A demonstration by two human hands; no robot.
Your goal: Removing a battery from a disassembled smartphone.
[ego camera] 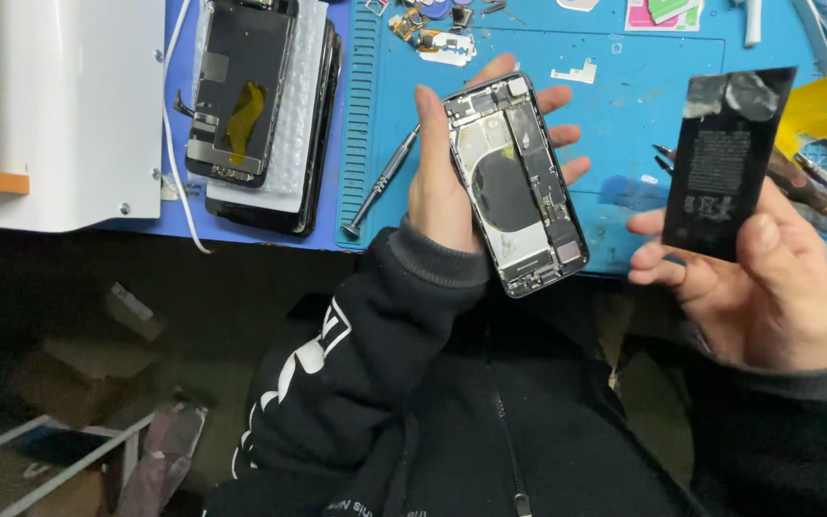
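My left hand (444,182) holds an opened phone body (517,182) with its back facing up, showing a round black coil, boards and an empty bay. My right hand (768,278) holds a flat black battery (727,163) upright by its lower edge, to the right of the phone. Both hands hover over the near edge of a blue work mat (624,105). Black sleeves cover both my arms.
A stack of removed phone screens (256,105) lies at the mat's left. A screwdriver (380,182) rests beside my left hand. Tweezers and tools (815,187) lie at right; small parts sit at the back. A white machine (59,105) stands far left.
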